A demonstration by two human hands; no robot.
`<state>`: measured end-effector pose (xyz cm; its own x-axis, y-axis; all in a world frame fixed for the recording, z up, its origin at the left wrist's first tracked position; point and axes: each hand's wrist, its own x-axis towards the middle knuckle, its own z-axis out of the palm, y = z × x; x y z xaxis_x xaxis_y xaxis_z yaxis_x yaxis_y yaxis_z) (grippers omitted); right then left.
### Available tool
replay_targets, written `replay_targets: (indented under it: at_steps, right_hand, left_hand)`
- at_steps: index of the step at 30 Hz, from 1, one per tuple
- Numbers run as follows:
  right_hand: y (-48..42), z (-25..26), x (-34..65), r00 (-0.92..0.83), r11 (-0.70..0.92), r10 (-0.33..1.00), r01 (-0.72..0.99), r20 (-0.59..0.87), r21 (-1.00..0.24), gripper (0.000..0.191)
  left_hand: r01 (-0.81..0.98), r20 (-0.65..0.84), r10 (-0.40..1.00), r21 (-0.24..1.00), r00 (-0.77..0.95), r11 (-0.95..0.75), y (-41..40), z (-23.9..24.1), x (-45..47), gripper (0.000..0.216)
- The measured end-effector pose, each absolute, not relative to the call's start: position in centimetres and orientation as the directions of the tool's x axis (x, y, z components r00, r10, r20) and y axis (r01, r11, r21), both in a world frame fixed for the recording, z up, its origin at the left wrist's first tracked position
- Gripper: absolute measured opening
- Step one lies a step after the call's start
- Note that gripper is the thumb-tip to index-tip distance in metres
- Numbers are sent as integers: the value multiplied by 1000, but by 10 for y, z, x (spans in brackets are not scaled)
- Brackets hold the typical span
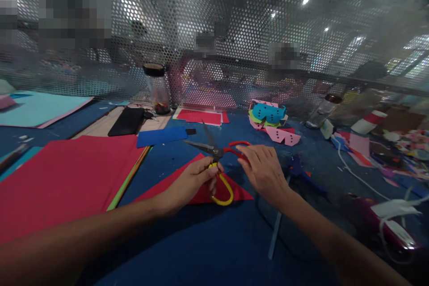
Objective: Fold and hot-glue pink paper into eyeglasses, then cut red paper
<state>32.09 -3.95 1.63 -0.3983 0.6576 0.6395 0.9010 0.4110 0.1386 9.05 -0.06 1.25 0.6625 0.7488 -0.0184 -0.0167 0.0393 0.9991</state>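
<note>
Both my hands hold one pair of scissors (216,152), its blades spread apart and pointing away and to the left. My left hand (192,181) is closed on the yellow handle near the pivot. The fingers of my right hand (264,170) are wrapped round the red handle. Under the scissors a red paper triangle (187,172) lies on the blue table (201,246), partly hidden by my left hand. A blue glue gun (303,172) rests just right of my right hand, with a clear glue stick (275,234) below it.
Large red sheets (73,174) lie at left. Behind them are a black phone (127,121), a blue strip (162,136) and a glass jar (159,91). Cut paper pieces (268,114) sit at the back. A purple device (395,223), cables and scraps crowd the right. A perforated metal screen (228,22) closes the back.
</note>
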Motion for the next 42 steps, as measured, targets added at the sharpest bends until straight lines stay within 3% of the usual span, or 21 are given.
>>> replay_targets:
  at_steps: [4, 6, 8, 10, 12, 14, 16, 22, 30, 32, 34, 36, 38, 42]
  right_hand:
    - [-50, 20, 316, -470, 533, 488, 828, 736, 176, 16]
    - [-53, 17, 310, -489, 609, 545, 789, 681, 79, 11]
    - [-53, 11, 305, -419, 593, 697, 793, 582, -140, 23]
    - [-51, 4, 301, -284, 471, 857, 771, 431, -428, 31]
    - [-48, 0, 298, -194, 338, 940, 643, 280, -688, 40]
    - [-47, 0, 295, -158, 260, 965, 466, 209, -846, 43]
    - [-48, 4, 290, -126, 225, 973, 322, 194, -919, 43]
    - [-55, 13, 278, -41, 118, 992, 48, 116, -992, 39]
    - [-53, 12, 285, 90, 95, 992, -65, 89, -993, 33]
    - [-49, 13, 291, 163, 122, 981, -82, 108, -989, 33]
    - [-44, 16, 298, 213, 141, 970, -112, 114, -984, 33]
    - [-40, 18, 304, 231, 149, 966, -146, 113, -978, 33]
    - [-36, 19, 308, 230, 147, 968, -176, 105, -973, 33]
    - [-32, 15, 312, 220, 130, 972, -188, 87, -973, 34]
  left_hand:
    - [-88, -67, 802, 985, 593, 147, 3, 7, 91, 18]
    - [-138, -59, 825, 977, 562, 164, 6, 5, 91, 17]
    - [-180, -44, 822, 968, 568, 176, 6, 6, 90, 16]
    - [-199, -27, 796, 963, 605, 183, 4, 7, 90, 16]
    - [-183, -10, 749, 967, 663, 175, -1, 9, 90, 18]
    - [-145, -8, 689, 976, 724, 164, -7, 9, 92, 23]
    - [-110, -18, 634, 981, 773, 162, -13, 8, 95, 26]
    - [-109, 3, 558, 982, 830, 156, -23, 8, 100, 26]
    - [-105, -20, 529, 973, 849, 204, -26, 7, 104, 31]
    - [-35, -48, 549, 990, 834, 139, -24, 7, 100, 35]
    - [93, -41, 565, 994, 824, -63, -18, 10, 90, 33]
    - [243, 50, 562, 867, 826, -434, -9, 16, 74, 24]
    - [354, 167, 580, 649, 798, -674, 2, 19, 55, 26]
    - [645, 166, 696, 275, 698, -713, 14, 3, 22, 54]
